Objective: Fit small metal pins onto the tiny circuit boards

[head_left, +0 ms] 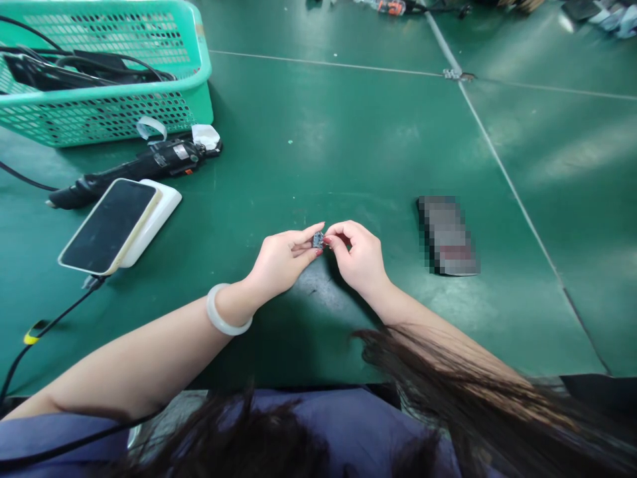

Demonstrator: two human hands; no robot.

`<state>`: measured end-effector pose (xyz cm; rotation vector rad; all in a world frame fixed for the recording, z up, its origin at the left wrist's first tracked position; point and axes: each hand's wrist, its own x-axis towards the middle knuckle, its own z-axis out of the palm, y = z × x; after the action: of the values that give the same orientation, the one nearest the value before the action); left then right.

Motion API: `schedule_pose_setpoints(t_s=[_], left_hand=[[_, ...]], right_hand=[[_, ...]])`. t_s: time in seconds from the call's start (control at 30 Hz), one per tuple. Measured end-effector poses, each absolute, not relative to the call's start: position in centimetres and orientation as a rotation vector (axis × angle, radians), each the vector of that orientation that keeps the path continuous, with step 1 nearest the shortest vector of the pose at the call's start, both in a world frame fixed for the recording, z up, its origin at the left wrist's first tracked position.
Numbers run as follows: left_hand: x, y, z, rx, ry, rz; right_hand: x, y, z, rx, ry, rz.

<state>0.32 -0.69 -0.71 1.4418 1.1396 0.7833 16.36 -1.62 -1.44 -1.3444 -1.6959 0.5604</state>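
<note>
Grey part (318,239) pinched in left hand (277,263); right hand (360,257), fingertips together, at its right edge.

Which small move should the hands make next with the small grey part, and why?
Perhaps work gently at the small grey part with the right hand: its fingertips are right at the part's side, and the left hand holds it in a pinch.

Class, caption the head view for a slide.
Left hand holding a small grey block, right hand beside it, over green tabletop.
</note>
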Motion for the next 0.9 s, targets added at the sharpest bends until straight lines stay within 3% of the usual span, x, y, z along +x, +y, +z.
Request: schedule_pose_setpoints(t_s=[0.9], left_hand=[[0.35, -0.49, 0.03, 1.337, 1.124, 0.794]], right_hand=[[16.22, -1.87, -1.25, -1.349, -1.709, 0.566]])
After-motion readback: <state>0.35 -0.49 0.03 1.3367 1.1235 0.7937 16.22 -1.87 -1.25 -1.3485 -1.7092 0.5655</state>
